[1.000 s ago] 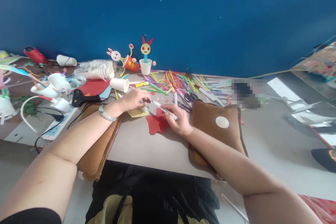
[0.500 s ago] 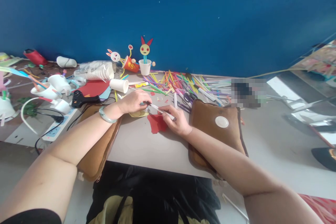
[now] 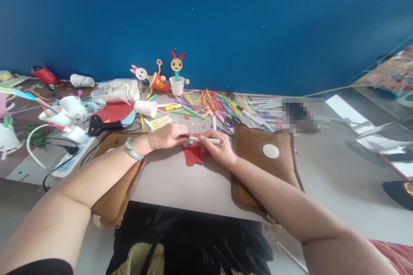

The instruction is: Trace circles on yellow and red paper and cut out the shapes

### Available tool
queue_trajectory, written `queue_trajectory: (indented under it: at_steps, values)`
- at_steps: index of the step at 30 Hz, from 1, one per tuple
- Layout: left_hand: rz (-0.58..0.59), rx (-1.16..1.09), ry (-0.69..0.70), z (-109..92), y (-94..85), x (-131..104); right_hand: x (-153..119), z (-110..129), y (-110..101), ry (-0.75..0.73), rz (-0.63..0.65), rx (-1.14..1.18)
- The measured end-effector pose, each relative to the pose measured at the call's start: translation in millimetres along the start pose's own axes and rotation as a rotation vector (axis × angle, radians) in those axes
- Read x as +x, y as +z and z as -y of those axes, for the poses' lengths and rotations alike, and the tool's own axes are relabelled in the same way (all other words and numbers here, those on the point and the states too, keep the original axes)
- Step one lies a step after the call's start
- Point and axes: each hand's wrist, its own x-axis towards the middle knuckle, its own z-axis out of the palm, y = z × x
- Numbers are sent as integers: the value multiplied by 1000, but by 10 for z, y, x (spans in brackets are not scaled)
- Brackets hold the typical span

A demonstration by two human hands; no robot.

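Note:
My right hand [image 3: 222, 149] grips a slim white marker [image 3: 211, 140], which lies almost level across its fingers and points left. My left hand [image 3: 169, 135], with a pale bangle [image 3: 133, 149] at the wrist, is pinched shut beside the marker's left end; what its fingertips hold is too small to make out. Under the fingers of both hands lies a cut piece of red paper [image 3: 194, 157] on the table. A yellow paper piece with a drawn outline [image 3: 158, 123] rests just behind my left hand.
Brown cushions [image 3: 262, 167] flank the work spot. At the back lie many coloured sticks and pens [image 3: 213, 103], scissors [image 3: 232, 121] and a white paper cup [image 3: 146, 108]. Two cup figures [image 3: 177, 85] are by the wall. A glue gun [image 3: 101, 125] and power strip [image 3: 72, 155] sit left.
My left hand has come down and forward, uncovering the yellow paper. The marker has turned from slanted to nearly level, and my right hand has shifted slightly right.

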Motion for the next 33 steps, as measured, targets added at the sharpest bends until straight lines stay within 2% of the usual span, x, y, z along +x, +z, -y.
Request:
queue_trajectory:
  at_steps: [5,9,14,17,20,24,30,33]
  values:
    - [-53,85,-20,-64,62,-22,21,8,-9,53,38,147]
    - [-95,120,-2,-69,100,-43,17,-9,-14,36,55,190]
    - [-156,10,-25,-40,67,-1,39,-10,-17,-24,62,173]
    - [-283,-192,-137,-49,-8,47,57,-14,9,-37,24,245]
    - [-390,-383,-260,-64,-115,73,63,-49,47,14,-26,259]
    - [-613,-455,-367,-7,-264,56,69,-160,91,57,-110,100]
    - [-887,-376,-528,219,-310,12,49,-274,112,-44,34,-210]
    - [-949,-372,-597,350,-337,27,25,-270,96,-135,58,-308]
